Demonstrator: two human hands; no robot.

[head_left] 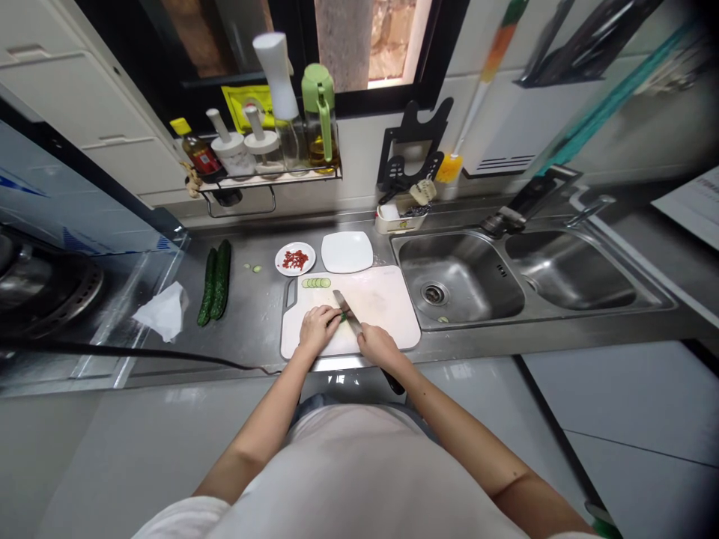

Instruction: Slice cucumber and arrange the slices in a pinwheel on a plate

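My right hand (379, 346) grips a kitchen knife (352, 318), its blade angled up and to the left across a white cutting board (396, 303). The fingers of my left hand (317, 327) are curled on a piece of cucumber (343, 317), mostly hidden between fingertips and blade. A short row of overlapping cucumber slices (316, 283) lies near the board's upper left. Behind the board stand a small round plate (279, 262) with chopped red pieces and a white square plate (347, 252).
Two whole cucumbers (214, 284) lie on the steel counter at left, beside a crumpled white tissue (162, 311). Small cucumber ends (257, 268) sit nearby. A double sink (460, 277) adjoins the board's right. Above hangs a rack (275, 180) with bottles and jars.
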